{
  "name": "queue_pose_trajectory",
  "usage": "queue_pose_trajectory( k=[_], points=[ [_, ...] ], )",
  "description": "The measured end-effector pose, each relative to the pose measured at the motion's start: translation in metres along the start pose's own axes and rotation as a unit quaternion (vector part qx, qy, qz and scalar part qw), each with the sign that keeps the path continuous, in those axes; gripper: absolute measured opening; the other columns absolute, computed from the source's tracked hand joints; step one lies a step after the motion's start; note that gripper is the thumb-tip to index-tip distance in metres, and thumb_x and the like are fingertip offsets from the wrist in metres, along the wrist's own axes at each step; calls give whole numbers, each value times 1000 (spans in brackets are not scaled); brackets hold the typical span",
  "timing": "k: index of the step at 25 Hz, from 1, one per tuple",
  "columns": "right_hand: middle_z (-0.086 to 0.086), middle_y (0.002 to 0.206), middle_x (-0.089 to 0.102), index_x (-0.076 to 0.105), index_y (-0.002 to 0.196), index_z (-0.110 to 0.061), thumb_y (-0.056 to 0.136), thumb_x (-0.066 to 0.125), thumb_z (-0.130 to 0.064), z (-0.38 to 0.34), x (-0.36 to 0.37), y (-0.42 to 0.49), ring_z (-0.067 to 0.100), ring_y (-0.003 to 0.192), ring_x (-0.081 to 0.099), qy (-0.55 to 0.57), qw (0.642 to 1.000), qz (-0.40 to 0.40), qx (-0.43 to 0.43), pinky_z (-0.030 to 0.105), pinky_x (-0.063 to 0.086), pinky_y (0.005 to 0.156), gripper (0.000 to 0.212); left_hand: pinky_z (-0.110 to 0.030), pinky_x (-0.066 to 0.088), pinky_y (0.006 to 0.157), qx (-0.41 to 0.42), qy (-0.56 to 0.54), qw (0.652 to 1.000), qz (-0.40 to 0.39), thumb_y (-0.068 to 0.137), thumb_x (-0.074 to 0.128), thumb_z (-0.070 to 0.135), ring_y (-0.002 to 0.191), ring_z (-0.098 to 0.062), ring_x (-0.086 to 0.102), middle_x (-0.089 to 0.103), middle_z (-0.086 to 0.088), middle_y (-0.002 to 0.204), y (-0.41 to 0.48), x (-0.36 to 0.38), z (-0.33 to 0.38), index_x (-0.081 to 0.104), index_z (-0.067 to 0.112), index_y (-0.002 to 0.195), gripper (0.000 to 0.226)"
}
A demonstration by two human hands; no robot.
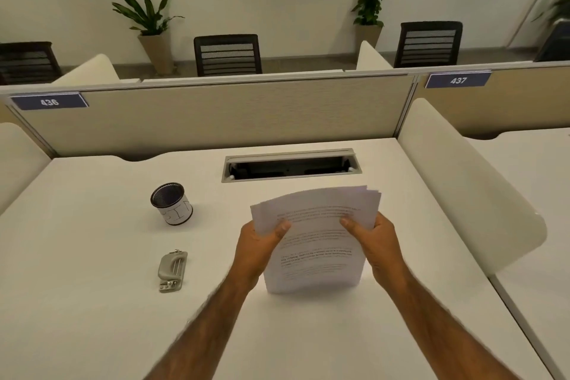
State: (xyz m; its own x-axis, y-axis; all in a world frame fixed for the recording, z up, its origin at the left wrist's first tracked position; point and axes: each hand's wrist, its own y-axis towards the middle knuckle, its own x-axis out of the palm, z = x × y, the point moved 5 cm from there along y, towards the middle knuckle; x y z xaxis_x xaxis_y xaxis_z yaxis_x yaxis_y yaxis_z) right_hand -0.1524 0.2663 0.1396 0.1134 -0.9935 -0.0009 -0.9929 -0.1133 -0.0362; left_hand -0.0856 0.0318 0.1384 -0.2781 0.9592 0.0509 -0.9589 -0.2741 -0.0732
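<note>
White paper sheets point(314, 244) stand on their bottom edge on the desk point(92, 318), a bit right of the middle. The left hand point(257, 247) grips the left side of the stack, and the right hand point(374, 241) grips the right side. Each thumb presses on the front page, and the fingers go round the back, out of sight.

The top edges do not line up. Some sheets stick out near the top right corner. So I think the job is to tap the sheets into one neat pile, and it is only partly done. The bottom sits on the desk, but the top needs more tidying.

A grey metal hole punch point(172, 270) lies well to the left of the hands, and no hand touches it. It may be used after. Farther back stands a black mesh cup point(171, 203) with a white band. Behind the paper is a long cable slot point(290, 165) in the desk.
</note>
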Motion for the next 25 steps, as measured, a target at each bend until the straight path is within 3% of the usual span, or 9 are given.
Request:
queue_pose_trajectory(
  k=[3,8,11,14,16,19,22,25],
  points=[
    [-10,95,80,75,98,-43,95,68,-19,9,0,-5,19,87,76,-11,1000,9,-3,24,61,62,25,-22,61,63,-5,21,1000,17,94,75,33,89,-13,78,81,14,96,-4,10,-3,77,49,95,15],
    [-11,102,78,72,105,-44,89,68,-27,-16,-7,1,10,90,75,2,998,12,-61,18,60,66,24,-20,62,64,45,39,998,26,85,71,49,91,-9,76,78,20,98,3,3,15,72,56,102,18],
    [-18,99,77,68,105,-40,94,66,-11,0,-5,-1,8,92,73,-31,999,-4,-31,18,59,66,32,-25,62,68,7,41,999,34,93,75,36,92,-17,76,80,11,98,-1,5,1,71,44,106,15],
    [-25,92,76,68,101,-45,97,64,-16,12,-4,-5,0,85,72,-58,998,2,-11,14,56,56,29,-24,62,64,-11,45,999,27,100,68,28,89,-19,77,81,9,97,-6,12,-11,71,40,106,13],
    [-17,89,78,72,92,-39,96,66,-21,12,-11,0,6,80,74,-64,998,10,-11,16,57,57,19,-26,63,64,5,35,999,39,98,68,36,87,-18,78,81,12,94,-4,11,-3,72,38,106,9],
    [1,82,79,73,81,-17,90,75,-20,22,-31,3,24,78,73,-40,998,38,24,32,57,68,10,-35,65,68,15,-50,996,68,87,70,42,86,-23,79,82,2,96,1,3,16,73,27,109,26],
    [13,94,78,73,92,-7,87,76,-19,39,-42,-7,31,88,69,69,992,31,96,39,58,77,13,-37,64,76,32,-147,984,96,97,71,27,96,-24,77,80,-2,107,6,-2,29,68,19,123,28],
    [12,114,76,73,116,-14,83,74,-17,50,-25,-22,26,96,74,275,949,-3,155,42,62,79,32,-38,65,82,34,-261,959,106,102,61,13,100,-22,76,79,0,113,6,2,32,64,22,128,27]
  ],
)
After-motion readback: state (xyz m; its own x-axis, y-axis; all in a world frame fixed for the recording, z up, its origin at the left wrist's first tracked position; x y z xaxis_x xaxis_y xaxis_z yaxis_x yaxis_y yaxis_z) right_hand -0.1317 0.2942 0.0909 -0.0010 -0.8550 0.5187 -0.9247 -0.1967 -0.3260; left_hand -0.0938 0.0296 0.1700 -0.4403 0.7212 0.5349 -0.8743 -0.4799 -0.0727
